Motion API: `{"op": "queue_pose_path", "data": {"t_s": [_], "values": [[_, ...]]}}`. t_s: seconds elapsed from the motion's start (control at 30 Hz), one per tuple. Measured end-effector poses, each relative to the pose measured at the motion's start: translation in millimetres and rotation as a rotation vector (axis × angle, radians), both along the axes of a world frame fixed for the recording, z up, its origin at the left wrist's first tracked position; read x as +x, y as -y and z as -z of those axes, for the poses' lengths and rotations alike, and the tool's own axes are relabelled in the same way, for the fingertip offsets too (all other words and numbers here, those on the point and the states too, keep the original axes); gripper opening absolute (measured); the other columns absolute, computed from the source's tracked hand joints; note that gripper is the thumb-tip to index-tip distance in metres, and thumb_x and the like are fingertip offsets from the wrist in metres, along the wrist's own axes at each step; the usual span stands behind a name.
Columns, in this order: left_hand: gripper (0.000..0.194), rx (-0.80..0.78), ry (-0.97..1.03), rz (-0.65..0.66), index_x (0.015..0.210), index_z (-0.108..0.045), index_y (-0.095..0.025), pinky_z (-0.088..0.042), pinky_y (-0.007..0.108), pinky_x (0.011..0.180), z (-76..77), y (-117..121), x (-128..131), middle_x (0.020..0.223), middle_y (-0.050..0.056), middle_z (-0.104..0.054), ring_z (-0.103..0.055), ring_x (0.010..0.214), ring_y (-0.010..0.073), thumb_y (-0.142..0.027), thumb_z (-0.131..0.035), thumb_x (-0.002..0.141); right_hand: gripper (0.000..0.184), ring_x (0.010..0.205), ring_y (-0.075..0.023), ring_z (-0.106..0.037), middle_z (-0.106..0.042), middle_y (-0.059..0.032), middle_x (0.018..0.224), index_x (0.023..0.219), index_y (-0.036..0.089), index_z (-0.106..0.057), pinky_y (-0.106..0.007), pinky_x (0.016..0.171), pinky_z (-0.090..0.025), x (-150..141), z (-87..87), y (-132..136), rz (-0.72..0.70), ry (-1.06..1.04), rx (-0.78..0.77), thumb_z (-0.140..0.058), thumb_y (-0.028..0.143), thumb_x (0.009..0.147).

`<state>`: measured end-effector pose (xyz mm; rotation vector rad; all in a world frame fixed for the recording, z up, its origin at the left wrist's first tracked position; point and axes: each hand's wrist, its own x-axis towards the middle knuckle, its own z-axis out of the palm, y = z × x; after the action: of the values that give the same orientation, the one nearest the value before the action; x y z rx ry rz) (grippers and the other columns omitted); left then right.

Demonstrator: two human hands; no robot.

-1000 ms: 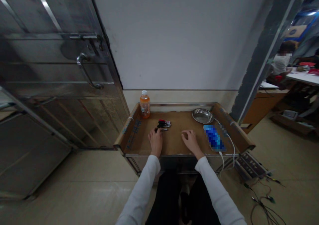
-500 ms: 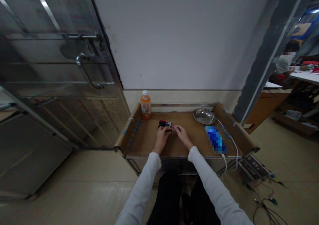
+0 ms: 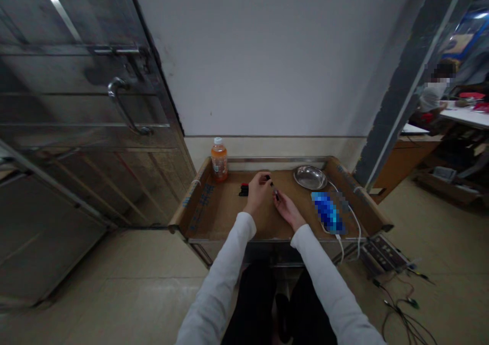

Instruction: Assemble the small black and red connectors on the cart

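Both my hands are over the middle of a small wooden-topped cart (image 3: 214, 210). My left hand (image 3: 258, 193) is curled, its fingers pinched on the top end of a thin dark pen-like stick (image 3: 272, 187). My right hand (image 3: 285, 207) is closed on the lower end of the same stick. A small pile of black and red pens (image 3: 243, 189) lies just left of my left hand, partly hidden by it.
An orange drink bottle (image 3: 219, 160) stands at the cart's back left corner. A steel dish (image 3: 310, 177) sits at the back right, a phone (image 3: 327, 212) with a white cable (image 3: 356, 217) in front of it. A metal door (image 3: 87, 110) is at left; another person sits at far right.
My hands came together at the pen pile, then lifted one pen up and to the right of it. The camera view shifted slightly.
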<state>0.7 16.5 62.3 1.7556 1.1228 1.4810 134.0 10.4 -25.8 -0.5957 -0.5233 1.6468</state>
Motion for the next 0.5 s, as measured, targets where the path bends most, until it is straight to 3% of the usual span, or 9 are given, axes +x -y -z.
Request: {"op": "queue_pose_path", "data": {"t_s": [0.03, 0.1, 0.17, 0.37, 0.5], "values": [[0.021, -0.005, 0.048, -0.026, 0.101, -0.060, -0.017, -0.050, 0.028, 0.078, -1.2, -2, -3, 0.095, 0.006, -0.066, -0.062, 0.084, 0.0143, -0.018, -0.060, 0.080, 0.010, 0.074, -0.0077, -0.064, -0.070, 0.0024, 0.082, 0.085, 0.021, -0.069, -0.015, 0.068, -0.054, 1, -0.8, 0, -0.008, -0.051, -0.031, -0.066, 0.018, 0.077], [0.021, -0.020, 0.113, -0.082, 0.100, -0.060, -0.016, -0.050, 0.028, 0.078, 1.1, -6, -9, 0.093, 0.005, -0.066, -0.063, 0.084, 0.0144, -0.020, -0.061, 0.080, 0.014, 0.076, -0.0079, -0.064, -0.071, 0.0019, 0.087, 0.087, 0.021, -0.070, -0.015, 0.072, -0.054, 1, -2.8, 2, 0.059, 0.036, -0.014, -0.070, 0.017, 0.073], [0.018, -0.040, 0.140, -0.150, 0.098, -0.060, -0.016, -0.049, 0.028, 0.078, 9.9, -8, -12, 0.091, 0.005, -0.066, -0.063, 0.082, 0.0141, -0.018, -0.060, 0.080, 0.018, 0.079, -0.0085, -0.065, -0.071, 0.0009, 0.091, 0.086, 0.020, -0.071, -0.016, 0.075, -0.055, 0, -4.4, 4, 0.105, 0.057, 0.003, -0.073, 0.016, 0.069], [0.010, -0.104, 0.022, -0.224, 0.088, -0.059, -0.014, -0.048, 0.029, 0.078, 49.2, -8, -10, 0.087, 0.005, -0.064, -0.061, 0.080, 0.0142, -0.013, -0.060, 0.079, 0.026, 0.081, -0.0121, -0.065, -0.072, -0.0040, 0.089, 0.089, 0.016, -0.072, -0.023, 0.079, -0.055, -3, -4.7, 11, 0.122, 0.163, 0.078, -0.078, 0.020, 0.064], [0.009, -0.079, -0.046, -0.218, 0.088, -0.057, -0.015, -0.047, 0.029, 0.077, 57.7, -10, -4, 0.088, 0.005, -0.063, -0.059, 0.080, 0.0143, -0.013, -0.060, 0.080, 0.031, 0.079, -0.0122, -0.065, -0.071, -0.0031, 0.085, 0.090, 0.017, -0.070, -0.025, 0.077, -0.053, 2, -4.3, 11, 0.210, 0.216, 0.105, -0.079, 0.025, 0.062]]}}
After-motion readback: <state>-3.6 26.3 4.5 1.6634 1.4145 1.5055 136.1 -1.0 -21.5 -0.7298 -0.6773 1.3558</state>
